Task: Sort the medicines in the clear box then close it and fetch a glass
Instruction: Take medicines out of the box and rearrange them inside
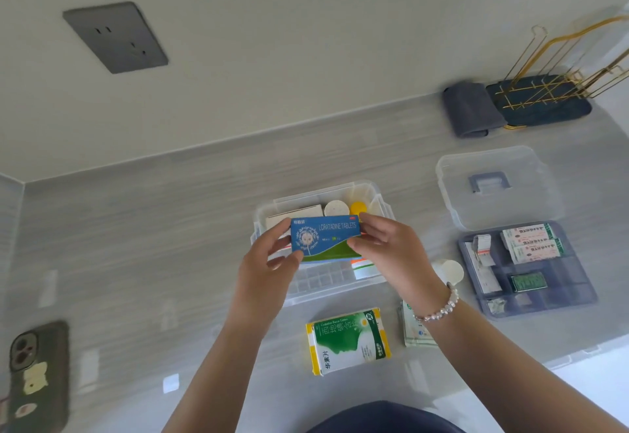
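Observation:
Both hands hold a blue and green Loratadine tablet box [323, 237] level over the clear box [263, 218]. My left hand [269, 259] grips its left end, and my right hand [384, 245], with a pearl bracelet on the wrist, grips its right end. Inside the clear box sit a white carton [299, 214], a white bottle cap [336, 208] and a yellow cap [358, 208]. The clear lid [497, 184] with a grey handle lies to the right. In front of the clear box lies a green and white medicine box [347, 340].
A blue-grey divided tray [558, 283] with small medicine packs rests at the right, a white bottle [449, 271] beside it. At the back right stand a gold wire rack [558, 68] and a folded grey cloth [471, 109]. A phone [37, 374] lies front left. A wall socket [115, 37] is behind.

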A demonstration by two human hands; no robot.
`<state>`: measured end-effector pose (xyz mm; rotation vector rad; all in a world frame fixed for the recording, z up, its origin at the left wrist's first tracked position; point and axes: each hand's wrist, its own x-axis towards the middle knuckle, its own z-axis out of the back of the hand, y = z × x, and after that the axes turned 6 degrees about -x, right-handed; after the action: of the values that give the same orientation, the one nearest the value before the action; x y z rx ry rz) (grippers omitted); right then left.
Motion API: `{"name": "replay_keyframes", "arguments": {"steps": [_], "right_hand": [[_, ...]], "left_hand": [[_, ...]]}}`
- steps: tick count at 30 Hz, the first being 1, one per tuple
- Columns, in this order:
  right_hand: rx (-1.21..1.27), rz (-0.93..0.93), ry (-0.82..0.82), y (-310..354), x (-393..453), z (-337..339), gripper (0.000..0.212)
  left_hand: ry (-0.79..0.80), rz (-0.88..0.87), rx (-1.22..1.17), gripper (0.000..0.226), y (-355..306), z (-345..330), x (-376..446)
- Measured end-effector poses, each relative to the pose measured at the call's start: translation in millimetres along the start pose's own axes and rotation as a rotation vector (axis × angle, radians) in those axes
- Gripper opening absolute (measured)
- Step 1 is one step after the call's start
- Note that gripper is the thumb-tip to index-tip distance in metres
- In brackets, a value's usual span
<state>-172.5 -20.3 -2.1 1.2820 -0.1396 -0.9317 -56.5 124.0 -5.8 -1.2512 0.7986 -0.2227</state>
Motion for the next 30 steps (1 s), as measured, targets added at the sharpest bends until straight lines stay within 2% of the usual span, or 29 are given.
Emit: {"name": "replay_keyframes", "arguments": {"steps": [1,4,7,12,21,30], "right_hand": [[0.024,0.023,-0.027,4,-6,-2,0.05],[0.071,0.084,-0.086,13,-21,-14,0.039],[0.076,0.137,-0.076,21,-35,-30,0.042],[0.061,0.178,-0.012,26,-55,-65,0.035],[-0.166,0.189,0.183,6,-73,-164,0.027],[-0.36,-0.065,0.276,-56,-67,-224,0.027]], "left_hand": [[-0.034,-0.045,-0.022,0.044,-1,1,-5],[-0.148,-0.127,-0.085,0.043,-1,7,-22],[-0.253,-0.183,-0.132,0.042,3,21,-39],[-0.376,-0.205,-0.182,0.044,20,55,-70],[-0.605,-0.097,-0.177,0.036,87,132,-108],[-0.609,0.127,-0.102,0.03,168,150,-96]]}}
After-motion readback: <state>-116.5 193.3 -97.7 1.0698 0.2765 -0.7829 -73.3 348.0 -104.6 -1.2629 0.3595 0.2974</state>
